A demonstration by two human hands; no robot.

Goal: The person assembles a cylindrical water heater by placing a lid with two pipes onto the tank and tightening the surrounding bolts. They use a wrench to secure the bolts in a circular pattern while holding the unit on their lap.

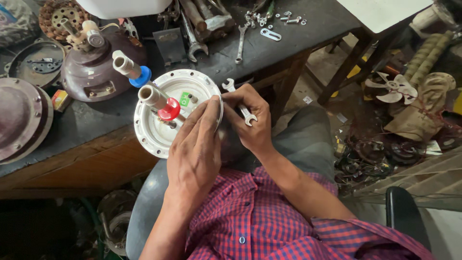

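The left hand (192, 154) lies across the near right part of a round white motor cover (161, 127), its fingers (207, 118) bent and pressing at the rim, gripping that edge rather than lying loose. The cover rests half on the person's lap and half against the front edge of the dark counter (269, 45), face up, with a short shaft carrying a red cap (169, 109) and another with a blue cap (141, 77) rising near its middle and a small green sticker (185, 99) beside them. The right hand (252, 123) is clenched round a small open-ended spanner (239, 103), whose upper jaw shows just past the cover's rim and whose lower jaw sticks out beneath the knuckles. The cover looks like stiff pressed metal, fairly heavy with the shafts on it, and smooth-painted, so it would likely slide unless pinned at the rim as it is; the rim seems the safest hold, the capped shafts less so. Behind it sit a dark brown motor housing (96, 72), loose wrenches (239, 43) and scattered bolts (284, 19). A small white fan blade (392, 89) lies on the floor to the right.
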